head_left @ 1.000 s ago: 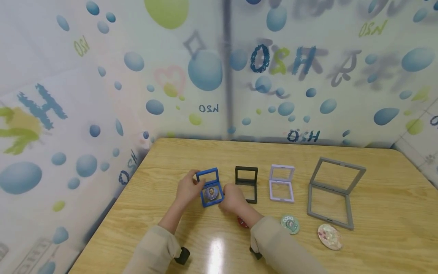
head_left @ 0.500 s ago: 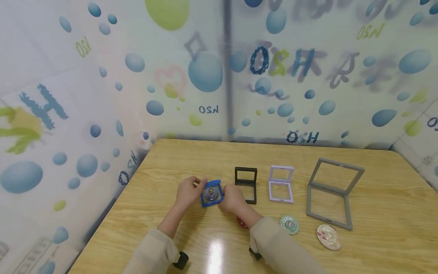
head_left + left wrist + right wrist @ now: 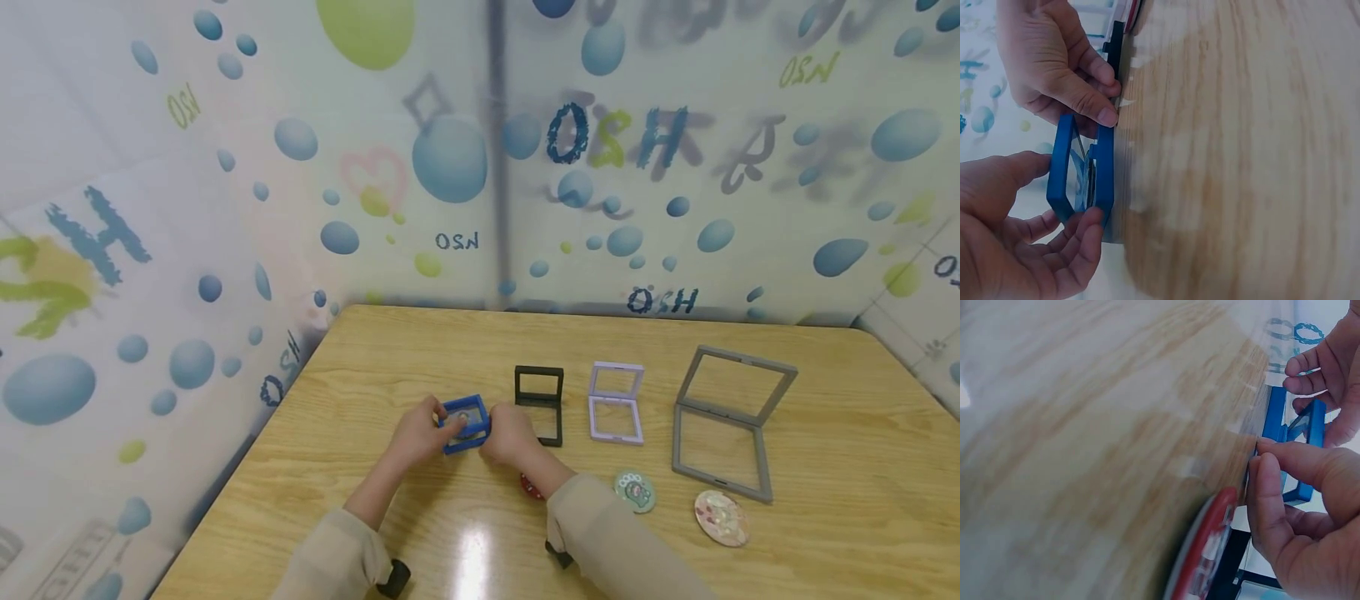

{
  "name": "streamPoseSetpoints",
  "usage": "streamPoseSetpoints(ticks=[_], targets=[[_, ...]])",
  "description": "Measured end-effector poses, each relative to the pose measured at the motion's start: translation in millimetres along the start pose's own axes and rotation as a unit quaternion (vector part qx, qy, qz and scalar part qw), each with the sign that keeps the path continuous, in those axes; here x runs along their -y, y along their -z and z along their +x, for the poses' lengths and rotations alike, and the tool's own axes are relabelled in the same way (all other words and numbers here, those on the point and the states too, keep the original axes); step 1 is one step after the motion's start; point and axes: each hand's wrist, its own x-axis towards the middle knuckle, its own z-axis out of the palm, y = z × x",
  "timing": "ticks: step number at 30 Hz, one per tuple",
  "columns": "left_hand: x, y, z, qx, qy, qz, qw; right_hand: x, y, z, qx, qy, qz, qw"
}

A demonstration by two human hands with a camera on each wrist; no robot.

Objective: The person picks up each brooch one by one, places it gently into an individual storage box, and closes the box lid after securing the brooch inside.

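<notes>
A blue hinged display frame (image 3: 467, 446) lies on the table, its lid (image 3: 1060, 165) folded down to a narrow gap above the base (image 3: 1105, 169). Inside, a round badge is partly visible through the clear film. My left hand (image 3: 417, 433) holds the frame's left side; the thumb presses on the lid and the fingers curl at the base's edge, as the left wrist view shows. On the other side my right hand (image 3: 512, 435) pinches the base's edge between thumb and fingers (image 3: 1269, 503).
To the right stand open black (image 3: 538, 398), lilac (image 3: 617, 440) and large grey (image 3: 722, 482) frames. Nearer lie a red badge (image 3: 531, 487), partly behind the right wrist, a green badge (image 3: 634, 492) and a pale floral one (image 3: 722, 518). A patterned curtain (image 3: 420, 275) hangs behind the table.
The blue frame's lid has swung from raised to nearly down over the badge. My left hand has moved slightly toward the frame, its thumb now on the lid. The right hand has stayed put.
</notes>
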Motion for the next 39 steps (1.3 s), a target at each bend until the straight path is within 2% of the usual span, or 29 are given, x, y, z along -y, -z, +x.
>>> streamPoseSetpoints(ticks=[8, 21, 30, 39], targets=[[1.4, -3.6, -2.8, 0.002, -0.037, 0.051, 0.9980, 0.5, -1.6, 0.2, 0.002, -0.001, -0.008, 1.000], [1.7, -5.6, 2.2, 0.002, -0.030, 0.077, 0.9966, -0.2, -3.1, 0.4, -0.005, 0.003, -0.016, 1.000], [-2.8, -6.3, -0.5, -0.015, -0.055, 0.110, 0.9923, 1.7, -1.9, 0.5, -0.004, -0.001, -0.020, 1.000], [-1.1, -8.0, 0.6, -0.012, -0.043, 0.106, 0.9934, 1.4, -2.1, 0.1, -0.005, -0.001, -0.020, 1.000]])
